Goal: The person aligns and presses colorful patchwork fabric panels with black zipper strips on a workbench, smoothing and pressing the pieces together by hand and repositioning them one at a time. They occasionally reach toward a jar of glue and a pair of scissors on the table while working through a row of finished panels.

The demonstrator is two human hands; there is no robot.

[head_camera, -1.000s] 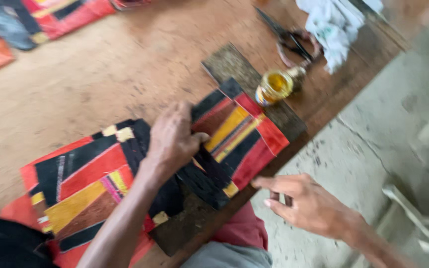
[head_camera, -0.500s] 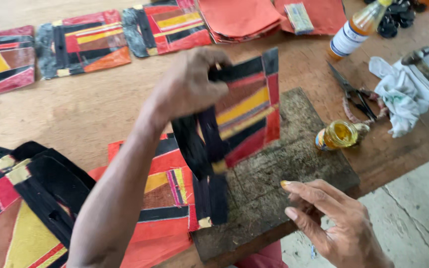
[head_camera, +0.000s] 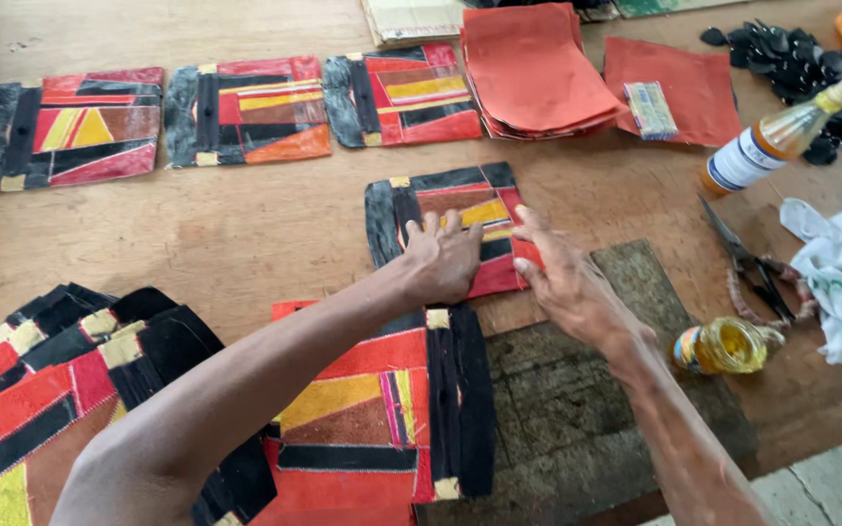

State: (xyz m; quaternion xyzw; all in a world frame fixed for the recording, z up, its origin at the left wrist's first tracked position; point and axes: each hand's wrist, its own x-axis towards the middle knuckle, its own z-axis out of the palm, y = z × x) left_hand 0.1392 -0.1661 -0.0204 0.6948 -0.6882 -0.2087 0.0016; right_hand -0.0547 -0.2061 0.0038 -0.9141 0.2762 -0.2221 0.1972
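Pressing flat with both open palms, left hand and right hand, the patchwork panel is held down, though uneven pressure could skew it on the wooden table.

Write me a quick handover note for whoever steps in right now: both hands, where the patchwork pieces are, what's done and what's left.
Left hand and right hand: both flat on the patchwork panel on the wooden table, gripping nothing.
Done: three panels lie in a row along the far edge.
Left: one panel near the dark mat, plus a pile at near left.
Scissors and oil jar sit at right.
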